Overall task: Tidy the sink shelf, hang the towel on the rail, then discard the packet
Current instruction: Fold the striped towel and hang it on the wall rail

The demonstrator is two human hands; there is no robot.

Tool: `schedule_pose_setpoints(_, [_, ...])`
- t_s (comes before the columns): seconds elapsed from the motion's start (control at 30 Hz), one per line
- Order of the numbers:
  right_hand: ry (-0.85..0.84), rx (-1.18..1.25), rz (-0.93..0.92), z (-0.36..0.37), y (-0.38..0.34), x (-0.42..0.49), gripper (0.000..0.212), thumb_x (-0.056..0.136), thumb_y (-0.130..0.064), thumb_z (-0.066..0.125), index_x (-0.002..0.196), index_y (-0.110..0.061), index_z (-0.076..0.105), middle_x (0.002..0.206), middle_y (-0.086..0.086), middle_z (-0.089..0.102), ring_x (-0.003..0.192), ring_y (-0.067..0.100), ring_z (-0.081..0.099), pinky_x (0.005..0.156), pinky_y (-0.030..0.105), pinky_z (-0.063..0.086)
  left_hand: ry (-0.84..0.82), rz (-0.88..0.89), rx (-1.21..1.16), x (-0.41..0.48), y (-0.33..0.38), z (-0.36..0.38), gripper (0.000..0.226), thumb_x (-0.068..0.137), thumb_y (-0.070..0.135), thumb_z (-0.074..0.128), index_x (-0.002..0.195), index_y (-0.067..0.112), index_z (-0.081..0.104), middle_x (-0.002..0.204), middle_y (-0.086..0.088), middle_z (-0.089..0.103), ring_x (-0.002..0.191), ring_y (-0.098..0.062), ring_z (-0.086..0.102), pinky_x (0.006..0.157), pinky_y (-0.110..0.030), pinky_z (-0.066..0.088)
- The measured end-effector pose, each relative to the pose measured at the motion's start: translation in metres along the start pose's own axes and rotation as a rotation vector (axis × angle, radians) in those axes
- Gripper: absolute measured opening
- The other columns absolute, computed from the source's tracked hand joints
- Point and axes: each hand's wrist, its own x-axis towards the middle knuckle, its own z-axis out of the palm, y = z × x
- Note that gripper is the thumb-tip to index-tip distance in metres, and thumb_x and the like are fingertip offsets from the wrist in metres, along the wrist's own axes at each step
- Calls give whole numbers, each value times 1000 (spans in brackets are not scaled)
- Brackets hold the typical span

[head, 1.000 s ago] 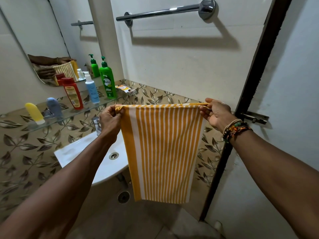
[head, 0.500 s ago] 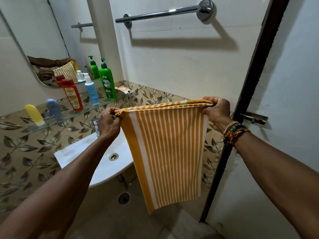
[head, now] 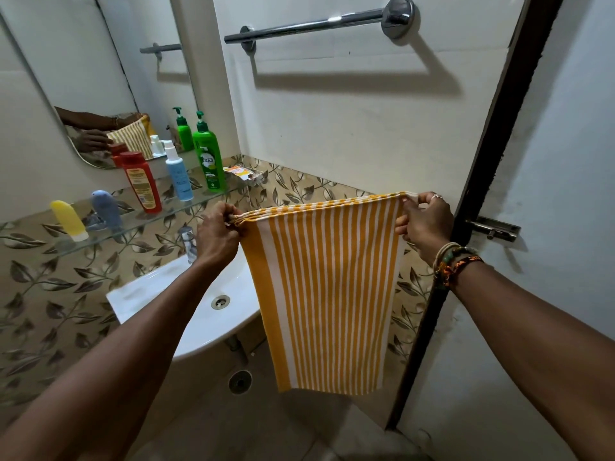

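Observation:
A yellow and white striped towel (head: 327, 294) hangs folded in front of me, stretched between both hands. My left hand (head: 216, 236) pinches its upper left corner and my right hand (head: 424, 224) pinches its upper right corner. The chrome rail (head: 316, 24) is bare on the wall, well above the towel. An orange and white packet (head: 240, 170) lies on a small dish at the right end of the glass shelf (head: 109, 227). On the shelf stand a green pump bottle (head: 208, 154), a blue spray bottle (head: 178, 173), a red bottle (head: 141, 183), a blue tube (head: 106, 211) and a yellow tube (head: 68, 219).
A white sink (head: 199, 304) with a tap (head: 188, 241) sits below the shelf, left of the towel. A mirror (head: 86, 78) hangs above the shelf. A dark door frame (head: 482, 181) with a metal latch (head: 492, 227) stands just right of my right hand.
The towel's top edge has been pulled taut and level again, and its lower edge, which swung left half a second ago, hangs straighter. Both hands keep their grip.

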Motion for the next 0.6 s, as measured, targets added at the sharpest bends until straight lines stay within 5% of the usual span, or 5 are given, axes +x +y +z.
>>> schedule_pose_setpoints(0.1, [-50,137,101,2,-2,-1,16,100,-24,54,87,-30,47,77,10,73,57,18,72,51,32,59,32,56,164,0,4,4,40,85,-8,61,118,14,64,107,-12,70,89,-26,67,70,-37,57])
schedule_pose_setpoints(0.27, [-91,357,202,6,-3,1,5,103,-17,48,102,-22,49,87,10,74,71,20,75,59,32,60,63,109,351,3,7,7,22,92,3,56,110,11,67,103,-15,64,83,-22,54,65,-35,46])
schedule_pose_setpoints(0.47, [-8,120,3,4,3,8,10,98,-29,58,88,-28,57,89,-3,67,81,14,66,64,27,54,-61,-304,-370,9,7,6,25,96,-3,48,94,17,62,95,-6,66,97,-23,62,82,-38,54])
schedule_pose_setpoints(0.6, [-35,127,-41,5,5,12,10,98,-32,56,92,-25,59,91,-5,65,78,9,61,67,27,53,-48,-229,-325,4,3,11,13,100,8,46,108,12,54,95,-10,59,88,-26,57,73,-39,52])
